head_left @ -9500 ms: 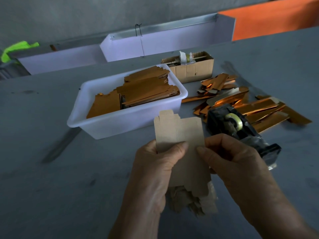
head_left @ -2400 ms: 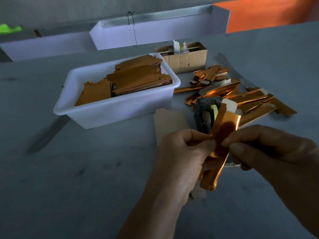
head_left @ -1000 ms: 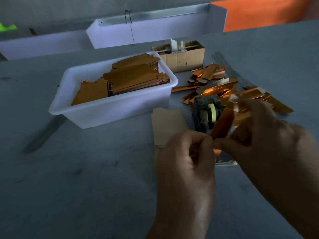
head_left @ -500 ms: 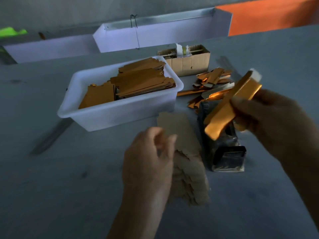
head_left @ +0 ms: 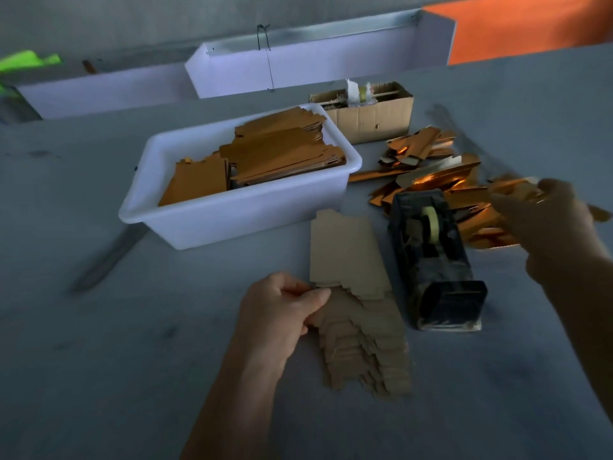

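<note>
A fanned stack of flat brown cardboard blanks (head_left: 361,343) lies on the grey table in front of me. My left hand (head_left: 282,310) pinches the lower left corner of the top blank (head_left: 345,254). To the right of the stack stands a black tape dispenser (head_left: 434,260) with a yellowish roll. My right hand (head_left: 550,224), blurred, is low over the pile of folded gold boxes (head_left: 431,174) and grips one folded gold box (head_left: 510,190), whose ends stick out on both sides of the hand.
A white plastic tub (head_left: 232,214) holding stacked brown blanks stands behind the stack. A small open cardboard box (head_left: 371,121) sits behind the tub. Long white troughs (head_left: 298,71) run along the table's far edge, with an orange surface (head_left: 530,28) at the back right.
My right hand has carried the folded gold box from above the dispenser down and right to the gold pile. My left hand has dropped onto the blank stack and pinched the top blank.
</note>
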Demonstrator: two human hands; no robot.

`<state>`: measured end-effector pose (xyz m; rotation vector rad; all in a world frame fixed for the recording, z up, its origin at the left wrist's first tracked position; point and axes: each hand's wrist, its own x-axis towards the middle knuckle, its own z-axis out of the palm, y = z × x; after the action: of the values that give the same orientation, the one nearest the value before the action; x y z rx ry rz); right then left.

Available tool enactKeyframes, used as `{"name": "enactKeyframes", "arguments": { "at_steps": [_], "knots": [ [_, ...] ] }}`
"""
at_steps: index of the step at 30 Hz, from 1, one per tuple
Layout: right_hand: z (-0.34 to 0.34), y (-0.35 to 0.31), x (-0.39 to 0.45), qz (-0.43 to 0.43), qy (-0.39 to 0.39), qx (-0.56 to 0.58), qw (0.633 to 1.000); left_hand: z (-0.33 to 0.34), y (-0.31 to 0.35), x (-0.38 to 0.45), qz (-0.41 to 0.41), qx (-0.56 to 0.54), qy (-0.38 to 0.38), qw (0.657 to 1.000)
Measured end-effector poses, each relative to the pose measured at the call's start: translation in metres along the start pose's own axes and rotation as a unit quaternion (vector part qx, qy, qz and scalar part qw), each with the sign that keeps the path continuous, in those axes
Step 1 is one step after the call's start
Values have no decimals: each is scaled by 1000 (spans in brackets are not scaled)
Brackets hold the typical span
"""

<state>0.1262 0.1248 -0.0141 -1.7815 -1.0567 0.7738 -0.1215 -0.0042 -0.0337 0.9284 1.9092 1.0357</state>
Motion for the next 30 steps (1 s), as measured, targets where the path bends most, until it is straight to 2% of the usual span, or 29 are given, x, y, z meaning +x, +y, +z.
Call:
{"name": "enactKeyframes", "arguments": {
  "at_steps": [4,9,12,16,23,30],
  "knots": [
    [-4,-10,-26,-96,46,-33,994,-5,4,1,-11,-3,-33,999],
    [-8,-22,-70,-236,3,-59,970,1,21,13,19,122,-12,992],
    [-8,-25,-87,-275,-16,-79,958,2,32,31,-16,131,0,991],
    [-5,-27,-100,-310,-42,-88,946,6,35,45,3,162,-9,987],
    [0,-27,-106,-321,-87,-107,937,4,28,49,-34,-21,-33,999],
    [-5,-23,-123,-318,-82,-82,941,-9,18,17,34,-138,1,990]
  ]
}}
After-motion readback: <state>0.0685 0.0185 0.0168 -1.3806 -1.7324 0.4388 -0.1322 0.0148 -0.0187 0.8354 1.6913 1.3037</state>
